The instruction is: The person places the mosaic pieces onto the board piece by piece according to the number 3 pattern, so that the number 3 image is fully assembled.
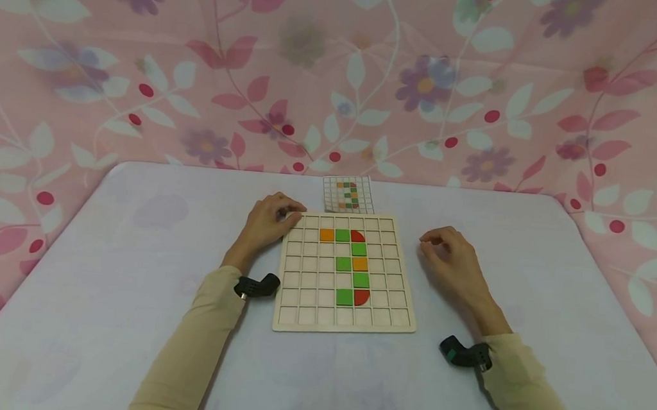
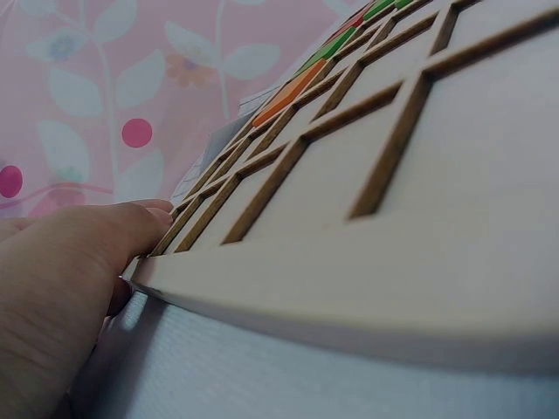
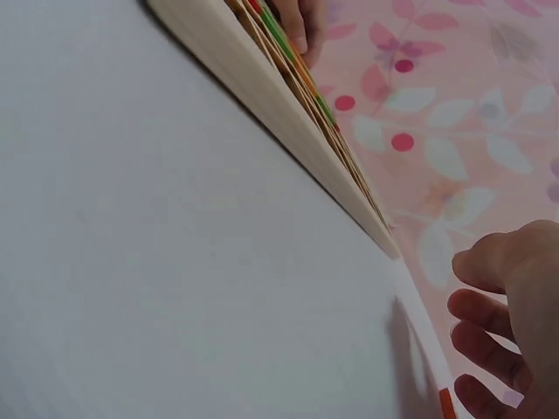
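Observation:
A light wooden grid board [image 1: 307, 298] lies on the table. Green squares, orange squares [image 1: 326, 235] and red quarter-rounds [image 1: 357, 236] sit in its cells. My left hand [image 1: 265, 226] is at the board's far left corner; its thumb and fingers close around that corner, and the left wrist view shows a finger below the rim. To the right of the board, my right hand [image 1: 454, 263] has loosely bent fingers with nothing between them. Beside its fingertips in the right wrist view, a narrow orange-red piece [image 3: 447, 403] shows on the table, hidden in the head view.
Just behind the board is a small card [image 1: 335, 199] printed with a coloured grid pattern. A white cloth [image 1: 94, 309] covers the table, and a pink floral curtain [image 1: 316, 69] hangs along its back. Black wrist cameras [image 1: 258, 285] are strapped to both wrists.

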The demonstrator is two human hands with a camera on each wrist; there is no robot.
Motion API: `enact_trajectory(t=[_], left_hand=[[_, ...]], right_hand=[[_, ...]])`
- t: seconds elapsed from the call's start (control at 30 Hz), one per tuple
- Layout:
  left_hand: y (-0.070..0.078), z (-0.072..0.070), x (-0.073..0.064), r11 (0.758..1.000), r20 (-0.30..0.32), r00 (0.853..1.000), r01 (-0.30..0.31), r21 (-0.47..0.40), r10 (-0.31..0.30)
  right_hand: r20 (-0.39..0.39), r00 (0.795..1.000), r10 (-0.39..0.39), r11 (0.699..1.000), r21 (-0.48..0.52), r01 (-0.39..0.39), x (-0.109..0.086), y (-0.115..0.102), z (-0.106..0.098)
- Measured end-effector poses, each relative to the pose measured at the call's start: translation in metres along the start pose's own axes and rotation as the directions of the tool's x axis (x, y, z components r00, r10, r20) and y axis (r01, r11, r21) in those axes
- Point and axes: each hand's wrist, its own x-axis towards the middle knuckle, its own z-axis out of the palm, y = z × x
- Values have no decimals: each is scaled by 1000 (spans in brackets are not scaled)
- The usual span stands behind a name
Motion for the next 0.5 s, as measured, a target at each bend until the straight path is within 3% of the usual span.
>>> enact_trajectory(t=[0.5], left_hand=[[0, 1, -2, 1000, 0, 1000, 1, 7, -1]], right_hand=[[-27, 999, 41, 996, -83, -44, 1, 17, -11]])
